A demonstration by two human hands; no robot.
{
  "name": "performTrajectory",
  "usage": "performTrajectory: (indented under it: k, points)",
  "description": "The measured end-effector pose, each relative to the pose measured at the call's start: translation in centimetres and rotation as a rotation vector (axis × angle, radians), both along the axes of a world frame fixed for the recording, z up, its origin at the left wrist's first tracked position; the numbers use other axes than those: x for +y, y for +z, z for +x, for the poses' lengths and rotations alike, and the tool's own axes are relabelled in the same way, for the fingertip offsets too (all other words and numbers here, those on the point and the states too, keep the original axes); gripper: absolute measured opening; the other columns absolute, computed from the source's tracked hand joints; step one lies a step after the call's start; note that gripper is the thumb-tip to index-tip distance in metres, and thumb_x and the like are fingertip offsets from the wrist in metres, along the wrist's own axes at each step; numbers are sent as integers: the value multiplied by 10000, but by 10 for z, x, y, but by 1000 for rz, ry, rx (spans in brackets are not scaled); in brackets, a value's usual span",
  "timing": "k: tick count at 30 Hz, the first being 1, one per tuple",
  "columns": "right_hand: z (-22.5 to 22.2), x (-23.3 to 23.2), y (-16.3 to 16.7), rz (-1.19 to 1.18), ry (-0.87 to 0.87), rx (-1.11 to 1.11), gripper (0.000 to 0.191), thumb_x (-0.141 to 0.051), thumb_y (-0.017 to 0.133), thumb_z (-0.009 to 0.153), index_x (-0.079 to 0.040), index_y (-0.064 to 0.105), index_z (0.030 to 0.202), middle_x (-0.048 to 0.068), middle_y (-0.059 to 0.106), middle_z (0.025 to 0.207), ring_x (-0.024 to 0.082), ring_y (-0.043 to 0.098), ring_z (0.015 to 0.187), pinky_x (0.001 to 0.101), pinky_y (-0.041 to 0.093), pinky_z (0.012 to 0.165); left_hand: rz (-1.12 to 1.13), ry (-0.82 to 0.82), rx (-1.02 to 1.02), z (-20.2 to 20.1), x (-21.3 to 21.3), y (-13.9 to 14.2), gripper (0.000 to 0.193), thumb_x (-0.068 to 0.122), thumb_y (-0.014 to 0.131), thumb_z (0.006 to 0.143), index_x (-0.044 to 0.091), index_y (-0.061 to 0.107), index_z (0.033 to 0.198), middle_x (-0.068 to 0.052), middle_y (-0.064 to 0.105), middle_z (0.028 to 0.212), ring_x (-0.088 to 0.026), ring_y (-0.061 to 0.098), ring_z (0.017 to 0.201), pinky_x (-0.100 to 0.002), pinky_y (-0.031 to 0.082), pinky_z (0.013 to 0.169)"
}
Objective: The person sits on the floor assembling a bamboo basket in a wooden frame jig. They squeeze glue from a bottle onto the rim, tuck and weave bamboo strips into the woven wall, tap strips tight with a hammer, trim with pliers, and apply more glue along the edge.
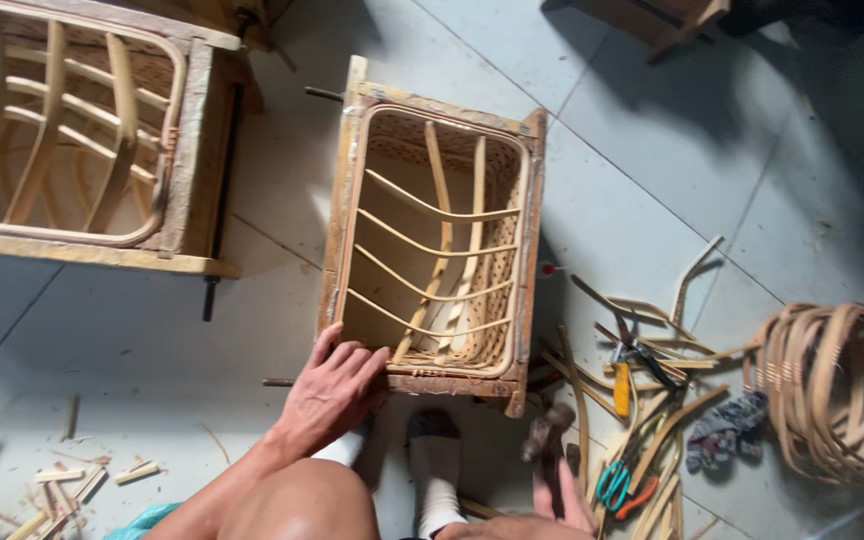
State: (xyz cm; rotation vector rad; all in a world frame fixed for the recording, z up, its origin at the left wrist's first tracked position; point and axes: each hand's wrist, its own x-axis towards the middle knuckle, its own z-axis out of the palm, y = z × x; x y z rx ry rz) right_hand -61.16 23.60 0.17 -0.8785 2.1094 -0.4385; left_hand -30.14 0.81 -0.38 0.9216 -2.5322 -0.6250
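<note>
1. Pressing flat, the left hand point(335, 388) lay with its grip released, fingers spread on the near left corner of the wooden mould frame point(432, 240) at about 7 o'clock of the frame.
2. The frame stood on the tiled floor point(652, 180) at picture centre, with a half-woven rattan basket point(437, 265) seated inside it, ribs bowed across the opening.
3. The right hand point(552, 505), at 5 o'clock, had its grip clenched on a hammer point(547, 432), head raised just beside the frame's near right corner.
4. A second frame point(82, 130) lay at 10 o'clock.
5. A coil of rattan strips point(837, 390) sat at 3 o'clock, with pliers point(614, 485) and loose offcuts point(642, 345) between it and the hammer.
</note>
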Motion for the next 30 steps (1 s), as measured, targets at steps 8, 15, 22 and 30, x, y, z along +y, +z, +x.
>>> performTrajectory:
  k: [8,15,22,30]
  points:
    - [6,70,-46,325,2,-430,390,-124,741,883,-10,677,1251,170,773,1058,256,787,920,337,620,767,39,35,-51,-6,9,-2,346,282,809,749,115,633,995,-44,606,840,-231,598,927,-496,267,1181]
    - [1,73,-46,321,-17,-443,358,-144,723,899,-12,693,1230,166,775,1045,247,785,905,336,616,768,-9,44,3,11,21,-6,457,273,844,657,107,653,1037,-37,625,832,-226,607,903,-489,284,1159]
    - [4,65,-37,316,0,-430,330,-163,705,915,-14,709,1210,162,776,1031,238,782,891,335,612,768,-23,48,141,25,34,-12,510,337,847,731,60,678,1125,-75,707,974,-241,655,975,-520,356,1120]
    - [-18,-84,60,-482,34,323,307,-186,684,934,-17,726,1186,157,778,1016,228,780,875,334,607,769,-91,182,402,6,-24,22,274,57,713,922,58,698,1196,-120,729,1189,-301,695,1133,-434,546,1043]
